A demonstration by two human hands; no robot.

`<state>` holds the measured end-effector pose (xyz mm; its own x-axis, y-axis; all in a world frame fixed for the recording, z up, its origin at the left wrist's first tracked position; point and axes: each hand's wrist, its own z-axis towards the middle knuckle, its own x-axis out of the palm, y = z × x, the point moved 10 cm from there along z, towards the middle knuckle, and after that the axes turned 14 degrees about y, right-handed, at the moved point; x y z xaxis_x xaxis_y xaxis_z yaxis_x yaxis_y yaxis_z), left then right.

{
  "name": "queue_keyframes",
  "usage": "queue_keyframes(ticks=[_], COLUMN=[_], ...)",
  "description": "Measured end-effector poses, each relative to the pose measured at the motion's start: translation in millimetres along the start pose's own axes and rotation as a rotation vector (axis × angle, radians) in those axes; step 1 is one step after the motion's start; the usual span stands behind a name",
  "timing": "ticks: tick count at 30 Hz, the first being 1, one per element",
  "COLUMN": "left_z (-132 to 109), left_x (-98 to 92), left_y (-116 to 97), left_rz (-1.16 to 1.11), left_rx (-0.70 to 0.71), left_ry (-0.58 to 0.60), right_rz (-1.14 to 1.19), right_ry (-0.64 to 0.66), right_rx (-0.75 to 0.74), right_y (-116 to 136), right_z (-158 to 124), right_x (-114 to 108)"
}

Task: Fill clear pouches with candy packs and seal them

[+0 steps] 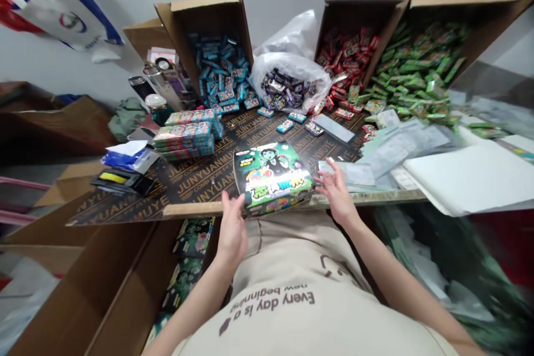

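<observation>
A closed display box [273,175], black and green with cartoon figures and bright lettering, lies on the table's front edge before me. My left hand [232,228] is at its near left corner, thumb and fingers apart, seemingly just touching the corner. By the box's right side is my right hand [337,189], its fingers spread and the tips beside the edge; whether they touch is unclear. Clear plastic sleeves [354,173] lie just beyond the right hand. Small blue packets [285,125] and a flat pale strip [334,128] rest behind the box.
Cartons of blue [227,72], red [350,55] and green packets [417,78] line the back, with a bag of purple packets [287,89] between. Stacked packs [186,136] and a tape dispenser [123,181] stand left. White sheets [471,172] overhang at right. An open carton [104,283] holds similar boxes below.
</observation>
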<state>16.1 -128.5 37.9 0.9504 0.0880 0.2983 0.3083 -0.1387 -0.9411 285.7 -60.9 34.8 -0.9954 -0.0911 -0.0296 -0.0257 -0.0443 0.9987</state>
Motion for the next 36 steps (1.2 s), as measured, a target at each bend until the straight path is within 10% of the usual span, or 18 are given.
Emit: queue_keyframes(ticks=[4,9,12,19,28,36], left_z=[-9,6,11,11,12,8], left_x=[46.9,89.4,87.1,86.2,86.3,85.7], left_y=[-36,1,9,8,11,11], left_rz=[1.113,1.768,1.835,1.81,1.793,1.833], left_rx=[0.356,0.419,0.453,0.513,0.519,0.49], left_ry=[0.098,0.276,0.215,0.207,0.221,0.306], right_rz=[-0.047,-0.057,-0.045,-0.046,-0.178,-0.922], right_ry=[0.008,0.597,0.683,0.352,0.014,-0.014], right_rx=[-0.245,-0.35,-0.253,-0.015,0.038,0.089], right_y=[50,71,31,-57,-61,-46], right_z=[-37,-81,-79,-45,-39,-36], right_x=[3,90,115,98,89,80])
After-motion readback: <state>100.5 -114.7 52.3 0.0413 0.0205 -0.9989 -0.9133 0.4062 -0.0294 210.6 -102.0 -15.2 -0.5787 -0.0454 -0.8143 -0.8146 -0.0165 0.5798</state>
